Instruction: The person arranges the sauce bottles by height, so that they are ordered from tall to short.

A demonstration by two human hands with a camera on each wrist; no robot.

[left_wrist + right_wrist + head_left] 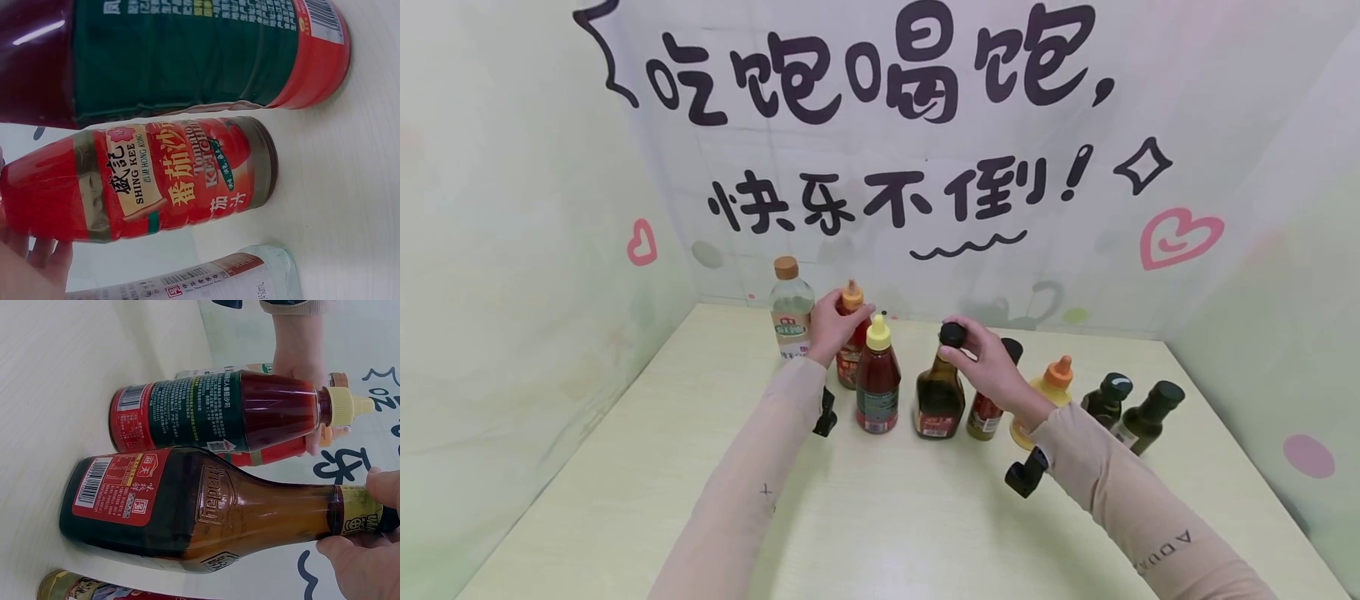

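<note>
My left hand (837,327) grips a red ketchup bottle (181,178) with an orange cap around its upper part. In the head view that bottle stands between a clear bottle (792,310) and a dark red sauce bottle (877,387) with a yellow nozzle. With thumb and fingers, my right hand (988,358) holds a brown soy sauce bottle (194,509) at its black cap and neck. The soy sauce bottle is upright, just right of the yellow-nozzled one. Part of the ketchup bottle is hidden behind that sauce bottle in the right wrist view.
Right of the soy sauce stand a black-capped bottle (983,417), a yellow bottle (1054,383) with an orange nozzle, and two dark bottles, one short (1107,402) and one taller (1150,421). The pale table (865,517) meets a printed wall (820,150) behind.
</note>
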